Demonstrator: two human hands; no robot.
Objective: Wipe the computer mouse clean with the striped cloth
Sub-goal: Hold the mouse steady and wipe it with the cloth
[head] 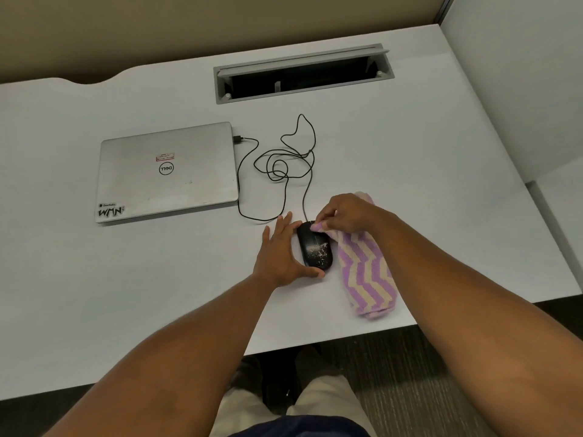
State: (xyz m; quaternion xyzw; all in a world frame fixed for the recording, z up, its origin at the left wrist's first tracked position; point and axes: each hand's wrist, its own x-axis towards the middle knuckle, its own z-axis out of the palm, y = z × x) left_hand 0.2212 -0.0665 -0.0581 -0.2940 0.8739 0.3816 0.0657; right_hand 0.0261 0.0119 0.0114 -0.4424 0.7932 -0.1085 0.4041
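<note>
Two risks: left hand only braces the mouse, open; right hand pinching the cloth could smear crumbs.

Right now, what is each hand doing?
Left hand: open, bracing the dusty black computer mouse.
Right hand: closed, pinching the purple-and-cream striped cloth.

Soft, even light falls from overhead onto my white desk, bright without harsh glare. The closed laptop lid carries a dull sheen. My left hand and right hand cast only faint, diffuse shadows. The floor under the desk sits dim. The wide lens bows the desk edges, and my forearms look stretched and slightly soft near the bottom corners
</note>
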